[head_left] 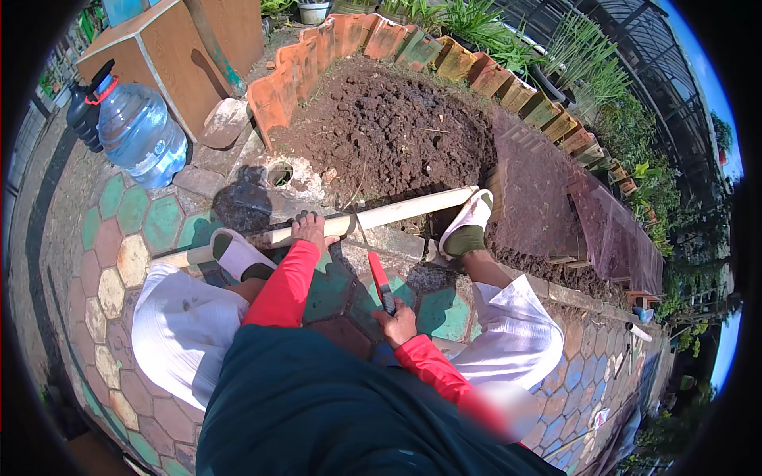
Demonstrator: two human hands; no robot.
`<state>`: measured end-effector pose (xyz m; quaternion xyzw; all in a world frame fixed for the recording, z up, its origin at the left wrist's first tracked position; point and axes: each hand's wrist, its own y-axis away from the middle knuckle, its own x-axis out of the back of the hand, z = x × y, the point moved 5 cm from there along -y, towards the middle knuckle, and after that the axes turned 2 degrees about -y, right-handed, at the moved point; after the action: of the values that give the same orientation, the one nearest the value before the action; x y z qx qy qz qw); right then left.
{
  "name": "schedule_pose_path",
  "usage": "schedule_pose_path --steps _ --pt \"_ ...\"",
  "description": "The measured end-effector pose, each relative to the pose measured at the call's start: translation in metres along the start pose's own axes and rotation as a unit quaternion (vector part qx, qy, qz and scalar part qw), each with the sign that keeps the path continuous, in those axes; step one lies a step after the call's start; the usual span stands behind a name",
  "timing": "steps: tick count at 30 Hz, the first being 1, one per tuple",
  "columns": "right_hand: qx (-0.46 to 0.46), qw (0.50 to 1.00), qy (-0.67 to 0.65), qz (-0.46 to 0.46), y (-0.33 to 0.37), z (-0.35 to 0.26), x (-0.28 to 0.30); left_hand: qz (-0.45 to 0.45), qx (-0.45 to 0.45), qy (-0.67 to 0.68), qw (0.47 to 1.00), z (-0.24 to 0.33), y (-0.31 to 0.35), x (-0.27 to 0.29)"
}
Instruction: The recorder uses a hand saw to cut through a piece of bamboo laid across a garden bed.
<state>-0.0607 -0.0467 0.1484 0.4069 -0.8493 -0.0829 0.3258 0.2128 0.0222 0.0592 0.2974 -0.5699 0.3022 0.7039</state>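
A long cream-coloured pole (409,208) lies slantwise over the paving at the edge of the soil bed; whether it is bamboo or pipe I cannot tell. My left hand (308,228) grips it from above near its middle. In my right hand (396,324), closer to my body, is a small hand saw (378,271) with a red and dark grey handle. Its narrow blade reaches up to the pole just right of my left hand and crosses it. My feet, in pale slippers, flank the hands along the pole, the right one (468,225) at its far right end.
Dug brown soil (397,119) fills a bed edged with upright roof tiles (456,59). Sheer netting (540,190) covers its right side. A large water bottle (141,131) stands at left beside a brown wooden box (171,67). Painted hexagonal pavers (163,222) surround me.
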Motion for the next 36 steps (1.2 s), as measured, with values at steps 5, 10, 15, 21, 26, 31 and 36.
schedule_pose_path --steps 5,10,15,21,26,31,36 --pt "-0.009 1.0 -0.011 -0.003 0.001 -0.005 -0.001 0.043 0.01 -0.004 0.999 -0.001 0.003 -0.005" --pt "-0.026 0.999 -0.025 -0.012 -0.02 -0.014 -0.009 0.03 0.026 0.007 0.999 -0.002 -0.002 -0.007" --pt "-0.01 0.996 0.078 -0.029 -0.034 -0.034 -0.007 0.049 0.008 0.023 0.998 -0.005 -0.001 -0.006" --pt "-0.041 0.996 -0.053 -0.062 0.002 -0.005 0.007 0.044 0.01 0.016 0.999 -0.003 -0.003 -0.004" --pt "-0.027 0.999 0.006 -0.043 -0.008 -0.028 -0.003 0.03 0.018 0.021 0.999 -0.007 -0.009 -0.006" --pt "-0.029 0.998 0.009 -0.063 -0.01 -0.042 0.023 0.027 0.043 -0.023 0.998 -0.005 0.001 -0.003" --pt "-0.031 0.997 0.041 -0.052 -0.006 -0.026 0.003 0.06 0.014 0.004 0.998 0.004 -0.007 0.006"
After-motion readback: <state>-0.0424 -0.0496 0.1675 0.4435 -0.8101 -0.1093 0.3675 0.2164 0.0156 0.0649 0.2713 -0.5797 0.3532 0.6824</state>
